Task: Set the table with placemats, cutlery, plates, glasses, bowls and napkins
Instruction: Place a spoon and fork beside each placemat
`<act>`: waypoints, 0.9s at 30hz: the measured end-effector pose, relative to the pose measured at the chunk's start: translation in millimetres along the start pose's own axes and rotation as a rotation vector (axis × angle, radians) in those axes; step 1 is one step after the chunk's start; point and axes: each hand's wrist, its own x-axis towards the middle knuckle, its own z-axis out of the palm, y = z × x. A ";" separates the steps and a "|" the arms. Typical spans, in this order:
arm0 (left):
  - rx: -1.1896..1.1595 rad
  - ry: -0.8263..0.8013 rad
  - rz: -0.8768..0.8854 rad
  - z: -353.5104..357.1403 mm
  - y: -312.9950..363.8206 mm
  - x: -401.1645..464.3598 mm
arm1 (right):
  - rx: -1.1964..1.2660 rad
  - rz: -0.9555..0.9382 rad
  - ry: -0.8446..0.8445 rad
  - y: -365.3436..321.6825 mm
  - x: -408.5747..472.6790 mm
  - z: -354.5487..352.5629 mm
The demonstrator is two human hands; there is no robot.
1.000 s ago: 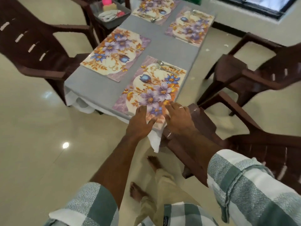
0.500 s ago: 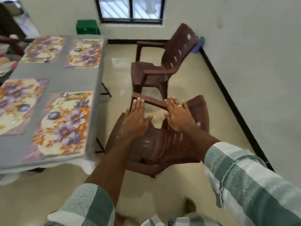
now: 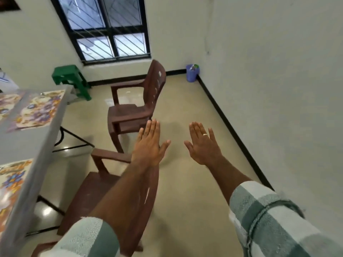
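Hands, left [image 3: 149, 145] and right [image 3: 203, 145], spread flat (holding nothing) above two chairs [image 3: 137, 108]; three placemats [image 3: 37, 110] visible.

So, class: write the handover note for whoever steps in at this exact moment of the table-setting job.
Left hand: open, fingers straight, holding nothing, out over the floor.
Right hand: open, empty too.
Table at the left edge: floral placemats lie flat; cutlery shows only dimly by the far one.
Two brown chairs stand beside it.
Done: placemats in view.
Left: plates, glasses, bowls and napkins, none in view here.
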 end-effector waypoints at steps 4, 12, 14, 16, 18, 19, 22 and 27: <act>-0.017 -0.002 -0.014 15.2 23.9 79.8 | 0.023 -0.002 0.023 52.2 65.9 -7.2; -0.051 0.002 -0.028 64.5 25.9 286.5 | 0.012 -0.015 0.044 142.6 255.5 -10.6; -0.073 -0.002 -0.032 66.8 22.4 345.9 | 0.021 -0.007 0.026 163.3 308.0 -15.7; -0.084 0.004 -0.041 63.8 17.3 404.3 | 0.013 -0.014 0.019 182.4 362.4 -18.9; -0.083 0.022 -0.044 57.7 9.6 462.0 | 0.013 -0.018 0.008 198.3 419.9 -22.4; -0.079 0.023 -0.050 56.0 5.2 488.1 | 0.022 -0.021 -0.004 204.8 446.8 -23.6; -0.058 0.042 -0.079 57.1 -11.1 563.6 | 0.037 -0.055 0.002 222.1 531.5 -19.2; -0.032 0.040 -0.143 76.1 -53.4 692.9 | 0.029 -0.161 -0.023 249.0 686.1 -0.8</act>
